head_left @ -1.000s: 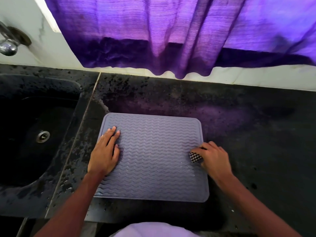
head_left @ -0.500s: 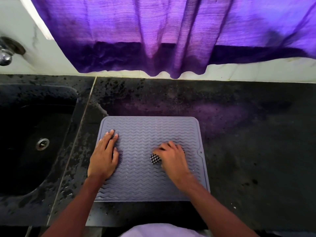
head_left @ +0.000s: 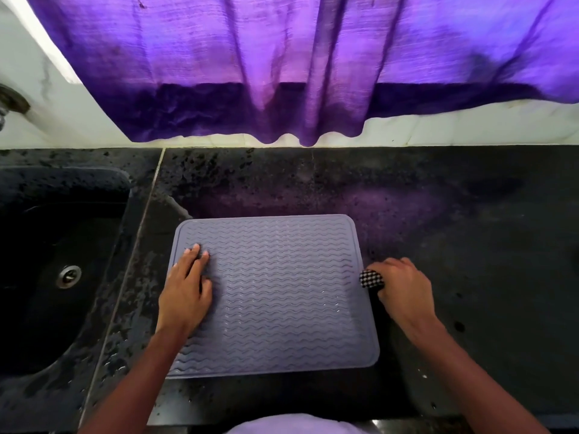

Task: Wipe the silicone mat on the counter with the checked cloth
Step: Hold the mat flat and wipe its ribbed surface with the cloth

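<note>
A grey silicone mat point(head_left: 282, 292) with a wavy ribbed surface lies flat on the black counter point(head_left: 470, 245). My left hand point(head_left: 188, 289) rests flat on the mat's left side, fingers straight. My right hand point(head_left: 402, 288) grips a bunched black-and-white checked cloth point(head_left: 371, 278) just at the mat's right edge, over the counter. Only a small wad of the cloth shows past my fingers.
A black sink point(head_left: 56, 277) with a metal drain point(head_left: 69, 276) lies to the left, its rim wet with drops. A purple curtain point(head_left: 297, 67) hangs over the back wall. A tap fitting point(head_left: 12, 104) is at the far left. Bare counter stretches to the right.
My right hand swept the cloth from the mat's right edge to its middle and back out to the right edge. My left hand stayed pressed on the mat.
</note>
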`<state>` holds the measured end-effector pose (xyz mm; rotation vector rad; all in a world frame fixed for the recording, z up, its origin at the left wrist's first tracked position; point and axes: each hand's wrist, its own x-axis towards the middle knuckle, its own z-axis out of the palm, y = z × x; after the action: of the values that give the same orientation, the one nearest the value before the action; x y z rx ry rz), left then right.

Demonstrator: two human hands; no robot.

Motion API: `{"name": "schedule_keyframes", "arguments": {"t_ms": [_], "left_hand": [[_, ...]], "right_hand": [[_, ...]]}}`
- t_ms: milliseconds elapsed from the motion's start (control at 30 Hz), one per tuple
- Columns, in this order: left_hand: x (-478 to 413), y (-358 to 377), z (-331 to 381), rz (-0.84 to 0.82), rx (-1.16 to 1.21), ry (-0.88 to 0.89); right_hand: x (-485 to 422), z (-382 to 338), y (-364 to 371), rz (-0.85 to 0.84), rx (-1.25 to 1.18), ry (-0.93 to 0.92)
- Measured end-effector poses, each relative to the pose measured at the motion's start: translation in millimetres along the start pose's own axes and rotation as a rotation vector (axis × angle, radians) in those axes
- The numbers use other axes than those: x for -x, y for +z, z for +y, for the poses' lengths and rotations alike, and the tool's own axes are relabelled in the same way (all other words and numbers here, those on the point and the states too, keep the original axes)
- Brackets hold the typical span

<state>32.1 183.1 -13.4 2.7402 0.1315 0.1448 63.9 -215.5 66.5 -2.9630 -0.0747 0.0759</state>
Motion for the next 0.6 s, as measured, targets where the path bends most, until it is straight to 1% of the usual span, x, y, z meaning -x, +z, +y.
{"name": "schedule_keyframes", "arguments": {"t_ms": [67,100,167,267,333,400,467,600], "left_hand": [[-7,3,22,0.036,0.032,-0.007],[-11,5,39,0.053,0.039,0.037],[-21,13,81,0.031,0.085,0.206],[-34,39,148,-0.122,0.213,0.512],[-41,56,182,-0.232,0.241,0.610],[-45,67,202,-0.306,0.226,0.621],[-46,71,208,-0.387,0.192,0.574],[-49,75,201,-0.407,0.219,0.560]], "right_hand": [[-4,3,-4,0.039,-0.082,0.069],[-6,2,-5,0.054,-0.119,0.086],[-13,-4,-5,0.064,-0.162,0.079],[-21,-18,-3,0.031,-0.171,0.038],[-24,-26,0,-0.028,-0.121,0.002],[-24,-30,2,-0.063,-0.065,-0.021],[-20,-29,4,-0.066,-0.042,-0.034],[-15,-25,6,-0.096,-0.054,-0.068]]}}
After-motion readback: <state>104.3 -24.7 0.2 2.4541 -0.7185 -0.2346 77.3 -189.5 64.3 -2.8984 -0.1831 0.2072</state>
